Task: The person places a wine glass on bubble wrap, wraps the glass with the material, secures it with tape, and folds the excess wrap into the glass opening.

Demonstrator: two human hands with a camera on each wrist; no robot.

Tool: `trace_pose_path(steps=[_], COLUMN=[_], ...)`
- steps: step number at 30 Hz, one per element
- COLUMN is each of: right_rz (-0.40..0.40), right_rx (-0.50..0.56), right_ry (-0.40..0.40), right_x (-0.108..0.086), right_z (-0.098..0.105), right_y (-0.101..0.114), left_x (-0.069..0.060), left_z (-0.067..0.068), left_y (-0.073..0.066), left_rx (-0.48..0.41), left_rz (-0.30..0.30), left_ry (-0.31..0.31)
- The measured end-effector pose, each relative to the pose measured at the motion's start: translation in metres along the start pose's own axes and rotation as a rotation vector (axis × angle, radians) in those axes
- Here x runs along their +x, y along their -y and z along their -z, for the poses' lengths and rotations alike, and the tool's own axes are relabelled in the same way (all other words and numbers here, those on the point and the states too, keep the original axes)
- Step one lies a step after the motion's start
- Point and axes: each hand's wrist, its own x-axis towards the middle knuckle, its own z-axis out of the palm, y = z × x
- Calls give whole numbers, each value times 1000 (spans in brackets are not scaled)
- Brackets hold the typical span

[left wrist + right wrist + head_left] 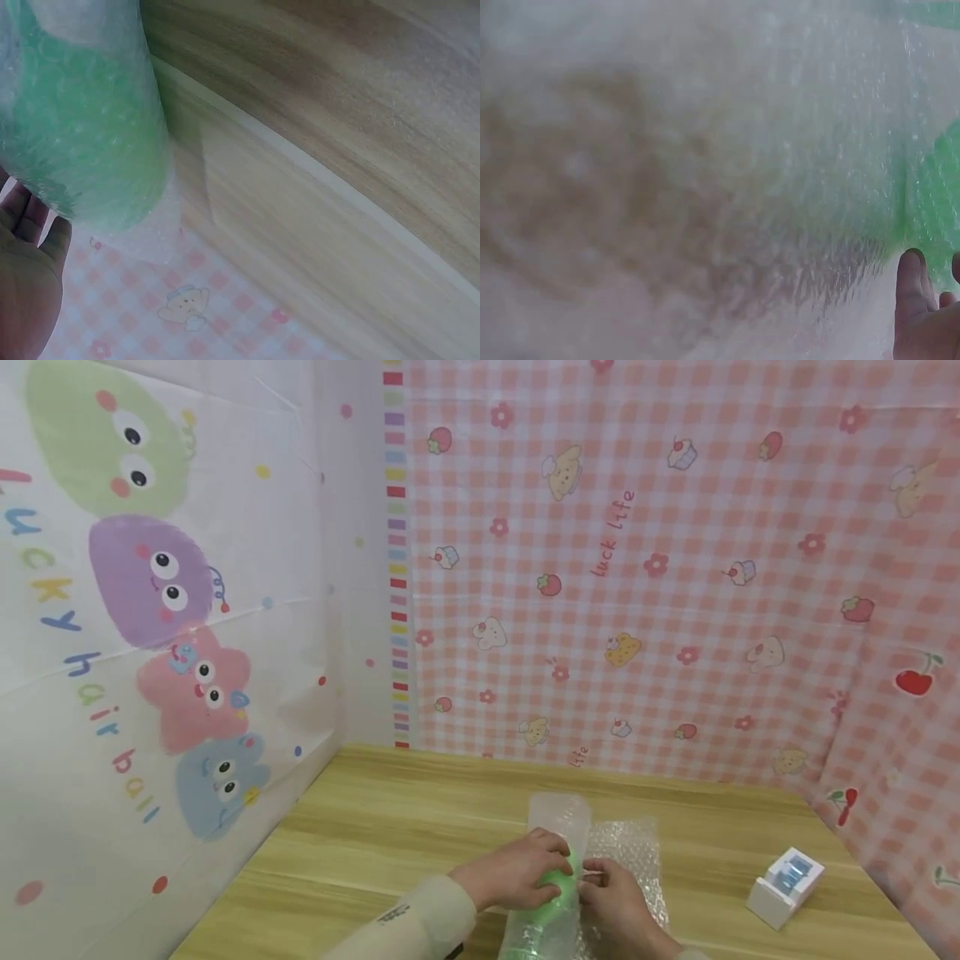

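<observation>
Evidently the left hand (517,870) curls over the green object (555,910), gripping it through its covering, while the right hand (615,900) has fingertips at its right edge, whether pinching or only touching I cannot tell. On the near part of the counter (390,827), bubble wrap (626,847) already surrounds the object, but its far end projects untucked and a loose stretch lies to the right, so covering looks only partial; farther right sits a small white box (780,897).

Looks from the head forward and down over the worktop (375,827); from either wrist, looks closely at the same bubble-wrapped green object (97,135).
</observation>
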Motion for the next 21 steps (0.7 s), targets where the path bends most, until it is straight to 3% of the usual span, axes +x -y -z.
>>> trace_pose_path(steps=[8,10,17,21], right_rz=[-19,-16,2,-2], right_rx=[99,119,123,109], right_ry=[29,51,84,82], right_x=[-4,-6,-5,-4], right_z=[0,0,2,2], right_y=[-7,-8,-8,-7], left_x=[1,1,-2,-2], left_z=[-4,-4,0,1], left_y=[-6,-4,4,9], left_rx=[137,109,-156,-143], left_rz=[-2,-1,42,26], left_ry=[-11,-21,-7,12])
